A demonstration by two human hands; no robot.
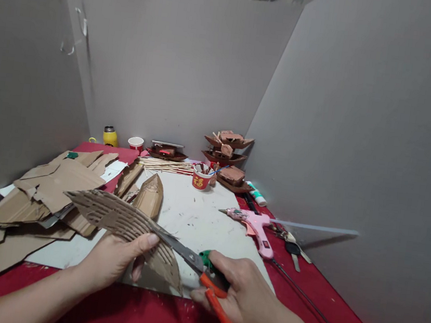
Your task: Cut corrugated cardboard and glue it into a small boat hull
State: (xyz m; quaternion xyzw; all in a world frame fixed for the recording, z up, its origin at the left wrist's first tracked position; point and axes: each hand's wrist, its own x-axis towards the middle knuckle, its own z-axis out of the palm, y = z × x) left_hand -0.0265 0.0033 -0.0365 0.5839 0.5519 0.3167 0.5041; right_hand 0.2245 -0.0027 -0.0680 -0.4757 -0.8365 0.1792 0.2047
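My left hand (119, 259) pinches a long, pointed piece of corrugated cardboard (114, 215), thumb on top and fingers beneath. My right hand (239, 290) is closed round the handles of scissors (188, 255), orange below and green near the pivot. The scissor blades point left and lie along the cardboard's upper edge, close to my left thumb. Whether they are parted is hard to tell. Behind the cardboard lies a small cardboard boat hull (149, 198) on a white sheet (201, 217).
Cardboard scraps (59, 181) are piled at the left. A pink glue gun (258, 229) with its cable lies at the right. Farther back are a red cup (201, 178), thin wooden sticks (165, 166), brown model boats (226, 157) and a yellow bottle (110, 136). Grey panels (172, 67) stand around.
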